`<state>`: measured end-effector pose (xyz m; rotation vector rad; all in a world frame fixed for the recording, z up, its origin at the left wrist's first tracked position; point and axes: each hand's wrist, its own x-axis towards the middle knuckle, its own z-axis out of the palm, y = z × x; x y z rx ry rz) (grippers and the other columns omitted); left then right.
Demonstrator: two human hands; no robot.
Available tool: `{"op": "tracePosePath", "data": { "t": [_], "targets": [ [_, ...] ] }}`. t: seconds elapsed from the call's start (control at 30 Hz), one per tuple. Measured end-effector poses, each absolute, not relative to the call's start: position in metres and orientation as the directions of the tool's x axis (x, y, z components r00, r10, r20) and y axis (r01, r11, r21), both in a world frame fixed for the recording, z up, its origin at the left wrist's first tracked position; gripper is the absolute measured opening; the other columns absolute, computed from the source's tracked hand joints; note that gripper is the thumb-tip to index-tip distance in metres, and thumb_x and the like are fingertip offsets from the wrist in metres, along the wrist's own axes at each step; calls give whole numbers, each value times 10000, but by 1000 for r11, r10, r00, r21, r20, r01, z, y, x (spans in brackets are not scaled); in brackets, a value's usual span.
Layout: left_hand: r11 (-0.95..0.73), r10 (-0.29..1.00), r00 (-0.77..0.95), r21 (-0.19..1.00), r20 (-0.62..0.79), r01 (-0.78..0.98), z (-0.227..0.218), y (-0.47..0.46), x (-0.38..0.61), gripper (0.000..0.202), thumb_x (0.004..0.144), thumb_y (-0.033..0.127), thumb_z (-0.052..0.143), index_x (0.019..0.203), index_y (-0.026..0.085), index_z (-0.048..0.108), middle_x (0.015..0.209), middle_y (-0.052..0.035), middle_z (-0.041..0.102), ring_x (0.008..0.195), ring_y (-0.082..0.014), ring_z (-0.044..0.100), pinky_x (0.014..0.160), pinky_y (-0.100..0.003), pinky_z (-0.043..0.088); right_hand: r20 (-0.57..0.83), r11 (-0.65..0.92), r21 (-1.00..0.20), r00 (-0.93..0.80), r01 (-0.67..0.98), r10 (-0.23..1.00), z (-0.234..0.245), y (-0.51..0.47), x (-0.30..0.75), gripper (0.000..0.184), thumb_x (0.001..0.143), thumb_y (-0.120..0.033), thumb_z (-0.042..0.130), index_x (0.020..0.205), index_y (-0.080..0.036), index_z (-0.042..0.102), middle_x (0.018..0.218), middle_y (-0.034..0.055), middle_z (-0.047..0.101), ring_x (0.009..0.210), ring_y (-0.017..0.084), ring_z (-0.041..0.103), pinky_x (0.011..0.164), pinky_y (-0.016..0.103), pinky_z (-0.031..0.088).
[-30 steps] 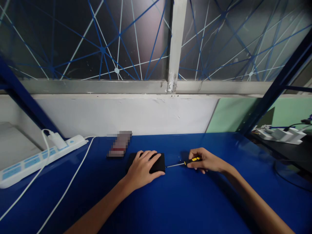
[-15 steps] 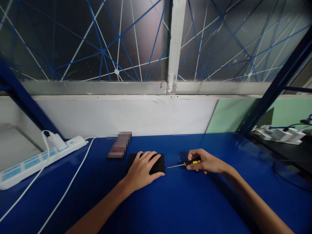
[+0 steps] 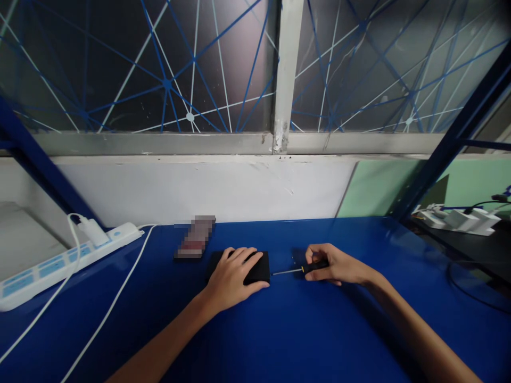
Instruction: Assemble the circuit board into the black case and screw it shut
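A flat black box lies on the blue table. My left hand rests on top of it, fingers spread flat over its lid and thumb along its near edge. My right hand is closed on the black and yellow handle of a small screwdriver. The thin metal shaft points left and its tip meets the right side of the box.
A white power strip with a plugged charger and white cables lies at the left. A blurred small object sits behind the box. White chargers and a dark cable are on the bench at the right. A wall and window stand behind.
My right hand has turned slightly on the screwdriver handle, so less yellow shows. My left hand and the black box have stayed where they were.
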<state>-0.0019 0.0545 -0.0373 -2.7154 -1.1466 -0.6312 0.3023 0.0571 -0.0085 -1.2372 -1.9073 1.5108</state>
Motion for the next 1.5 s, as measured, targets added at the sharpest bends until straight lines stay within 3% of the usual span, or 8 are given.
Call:
{"op": "tracePosePath", "data": {
  "t": [0.17,0.33,0.5,0.63,0.73,0.93,1.17,1.5],
  "targets": [
    [-700,664,626,45,410,713,-35,54,-1,585,871,595,556,1311,211,531,1294,-121,595,1153,-313,562,967,-509,400,-182,62,-906,-518,419,836,-10,59,303,388,761,-510,718,728,-161,552,575,-36,531,430,66,431,397,193,354],
    [-701,663,623,52,416,711,-35,54,-1,571,869,585,566,1308,222,536,1290,-113,599,1156,-313,562,972,-503,401,-193,82,-876,-502,475,843,-7,58,300,517,861,-620,531,693,-138,613,510,-50,429,413,55,325,394,201,248],
    [-704,659,625,51,418,709,-36,54,-2,577,870,595,556,1316,229,528,1296,-115,593,1157,-312,559,969,-502,399,-123,136,-890,-516,435,848,-7,57,298,353,744,-469,743,777,-164,570,619,-45,514,492,64,397,439,190,307],
    [-705,657,627,49,419,707,-37,55,-2,582,873,594,554,1323,226,520,1299,-120,588,1160,-308,556,976,-502,392,-186,51,-906,-503,421,844,-11,58,300,378,703,-440,775,791,-188,509,610,-60,528,407,52,383,370,186,318],
    [-709,654,627,54,423,703,-36,55,-1,579,874,590,554,1322,225,524,1294,-122,591,1155,-313,559,969,-502,399,-197,60,-900,-523,433,829,-11,59,301,392,745,-523,719,734,-160,571,595,-32,540,422,66,424,386,197,343],
    [-706,660,628,54,412,707,-35,54,-1,578,877,592,548,1322,224,521,1297,-120,591,1162,-316,555,975,-506,393,-158,124,-878,-525,462,837,-8,58,297,538,880,-611,506,681,-129,636,498,-48,424,435,60,317,423,211,239],
    [-710,655,628,58,420,702,-35,54,-2,575,881,601,533,1328,239,521,1302,-118,587,1158,-318,557,973,-511,395,-144,86,-912,-507,402,850,-13,59,298,378,684,-443,794,772,-176,541,614,-51,527,472,65,403,434,195,331],
    [-705,663,628,59,408,706,-33,52,-1,579,883,601,529,1320,221,527,1296,-117,589,1161,-318,556,973,-512,399,-171,130,-866,-531,483,830,-8,55,293,521,879,-590,524,666,-132,652,518,-36,436,460,70,323,451,227,245]
  ]
}}
